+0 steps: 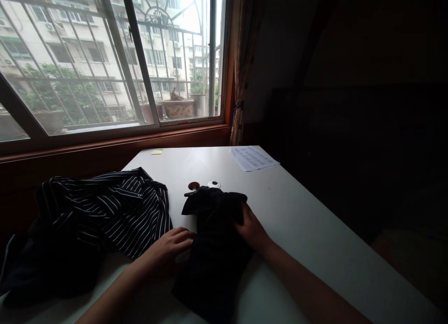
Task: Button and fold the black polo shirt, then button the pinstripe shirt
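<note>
A black garment lies long and narrow on the white table in front of me, its far end bunched and flaring out to the sides. My right hand grips its right edge near that end, with the thumb on top. At the left edge is my left hand, fingers loosely stretched and slightly apart, the tips just reaching the cloth. Shadow hides the underside of this hand. To the left, a dark garment with white stripes sits in a loose heap.
The white table narrows toward a barred window. Printed papers lie at its far right corner, a yellow sticky note at the far left. A round hole and a white round piece sit beyond the black garment. A tied curtain hangs behind.
</note>
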Motion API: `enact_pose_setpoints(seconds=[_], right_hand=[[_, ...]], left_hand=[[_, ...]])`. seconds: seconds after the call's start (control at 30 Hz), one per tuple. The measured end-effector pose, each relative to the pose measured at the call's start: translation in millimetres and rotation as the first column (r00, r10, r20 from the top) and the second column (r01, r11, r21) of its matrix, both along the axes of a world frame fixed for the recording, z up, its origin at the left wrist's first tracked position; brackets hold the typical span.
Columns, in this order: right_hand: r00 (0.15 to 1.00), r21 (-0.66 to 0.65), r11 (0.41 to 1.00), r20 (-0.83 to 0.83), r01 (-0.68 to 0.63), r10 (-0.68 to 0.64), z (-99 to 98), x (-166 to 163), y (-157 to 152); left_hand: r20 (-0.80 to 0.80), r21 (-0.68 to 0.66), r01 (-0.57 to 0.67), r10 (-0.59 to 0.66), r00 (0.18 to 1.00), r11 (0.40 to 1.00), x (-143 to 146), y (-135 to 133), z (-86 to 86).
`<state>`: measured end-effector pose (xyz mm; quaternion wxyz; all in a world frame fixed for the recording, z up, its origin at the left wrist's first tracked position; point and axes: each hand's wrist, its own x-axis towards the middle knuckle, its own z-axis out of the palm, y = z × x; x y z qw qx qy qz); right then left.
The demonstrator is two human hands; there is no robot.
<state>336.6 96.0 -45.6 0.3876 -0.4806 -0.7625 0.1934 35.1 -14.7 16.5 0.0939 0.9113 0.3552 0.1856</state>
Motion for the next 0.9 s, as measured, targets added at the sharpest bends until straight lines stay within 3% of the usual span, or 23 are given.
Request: enact_pose_setpoints(seconds=[0.1, 0.2, 0.37, 0.5, 0.6, 0.7, 0.77, 0.9], right_hand=[[1.000, 0.004, 1.000, 0.002, -0.007, 0.007, -0.3, 0.4, 0.5], [1.000, -0.001, 1.000, -0.008, -0.002, 0.002, 0.2, 0.3, 0.5], [1.000, -0.004, 1.000, -0.008, 0.017, -0.017, 1.1, 0.0, 0.7], [1.000, 0.002, 1.000, -0.025, 0.004, -0.004, 0.7, 0.3, 1.1], [0.999, -0.002, 1.000, -0.035, 0.016, -0.016, 1.1, 0.4, 1.2], [0.999, -0.010, 1.000, -0.043, 0.005, -0.005, 3.3, 0.1, 0.7], [0.999, -0.010, 1.000, -0.047, -0.006, 0.005, 4.5, -0.1, 0.4], [0.999, -0.018, 1.000, -0.031, 0.007, -0.008, 3.1, 0.2, 1.6]], left_hand=[[-0.015, 0.064, -0.037, 0.038, 0.999, 0.997, -7.8, 4.2, -6.2], [-0.083, 0.140, -0.196, 0.208, 0.975, 0.971, -22.9, 8.2, -11.7], [-0.185, 0.245, -0.523, 0.569, 0.802, 0.817, -51.6, 7.9, -10.1], [-0.230, 0.133, -0.730, 0.737, 0.635, 0.671, -70.2, 4.8, -8.6], [-0.183, -0.012, -0.769, 0.755, 0.630, 0.639, -81.2, 5.9, -0.5], [0.013, -0.055, -0.771, 0.773, 0.635, 0.634, -91.1, 6.4, 29.4], [0.191, -0.030, -0.809, 0.797, 0.573, 0.588, -99.7, 3.0, 62.3], [0.328, -0.004, -0.959, 0.906, 0.268, 0.285, -133.5, -9.3, 131.7]])
